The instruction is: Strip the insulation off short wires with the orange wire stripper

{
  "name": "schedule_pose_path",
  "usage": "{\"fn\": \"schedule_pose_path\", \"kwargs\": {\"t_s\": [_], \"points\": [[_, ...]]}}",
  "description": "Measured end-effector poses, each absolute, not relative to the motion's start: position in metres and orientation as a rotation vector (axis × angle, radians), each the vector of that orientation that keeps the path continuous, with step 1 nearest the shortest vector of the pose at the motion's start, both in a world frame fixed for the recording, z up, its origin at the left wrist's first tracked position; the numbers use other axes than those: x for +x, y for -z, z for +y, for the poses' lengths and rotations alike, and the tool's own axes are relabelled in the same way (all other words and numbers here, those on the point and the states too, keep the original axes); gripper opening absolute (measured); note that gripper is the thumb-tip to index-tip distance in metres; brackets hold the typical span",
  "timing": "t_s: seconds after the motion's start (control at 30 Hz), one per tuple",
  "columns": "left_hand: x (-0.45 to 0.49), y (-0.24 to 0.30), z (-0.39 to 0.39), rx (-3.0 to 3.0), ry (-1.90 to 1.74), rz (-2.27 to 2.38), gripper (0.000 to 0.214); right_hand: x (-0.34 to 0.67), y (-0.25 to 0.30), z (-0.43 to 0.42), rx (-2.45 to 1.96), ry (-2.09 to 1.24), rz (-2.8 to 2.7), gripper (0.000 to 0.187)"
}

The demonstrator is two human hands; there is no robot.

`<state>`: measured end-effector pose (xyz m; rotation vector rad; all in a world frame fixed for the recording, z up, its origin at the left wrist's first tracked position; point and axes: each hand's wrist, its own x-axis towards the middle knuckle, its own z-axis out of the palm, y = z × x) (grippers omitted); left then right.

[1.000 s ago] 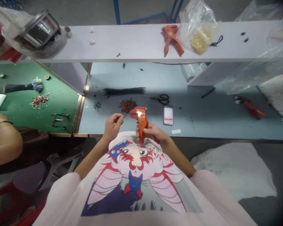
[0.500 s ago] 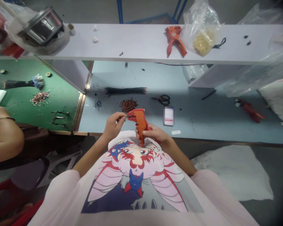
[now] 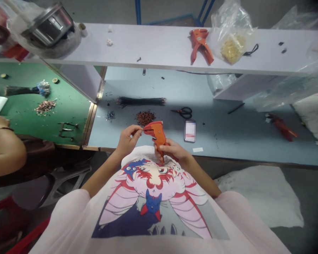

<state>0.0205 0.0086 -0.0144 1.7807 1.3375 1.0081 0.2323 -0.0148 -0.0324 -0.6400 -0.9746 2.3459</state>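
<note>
My right hand (image 3: 172,150) is wrapped round the handles of an orange wire stripper (image 3: 157,133), held upright over the near edge of the blue table (image 3: 228,130). My left hand (image 3: 128,138) pinches a thin short wire, too small to see clearly, right at the stripper's jaws. Behind the tool lie a heap of reddish wire scraps (image 3: 145,117) and a bundle of black wires (image 3: 141,101).
Black scissors (image 3: 184,112) and a small white card (image 3: 190,130) lie right of the scraps. A second orange stripper (image 3: 200,44) and a plastic bag of yellow parts (image 3: 231,38) sit on the white shelf (image 3: 153,46). Another person's arm (image 3: 5,155) rests by the green table (image 3: 29,113).
My left hand has drawn closer, so the pinched wire now meets the stripper's jaws. The right hand and tool have barely shifted.
</note>
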Motion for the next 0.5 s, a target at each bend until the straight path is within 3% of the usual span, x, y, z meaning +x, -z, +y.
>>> {"fn": "schedule_pose_path", "kwargs": {"t_s": [0.4, 0.5], "points": [[0.021, 0.023, 0.011, 1.724, -0.994, 1.393, 0.013, 0.223, 0.043, -0.019, -0.591, -2.429, -0.67, 0.029], [0.019, 0.027, 0.012, 1.685, -1.038, 1.46, 0.013, 0.231, 0.043, -0.014, -0.556, -2.378, -0.72, 0.041]]}}
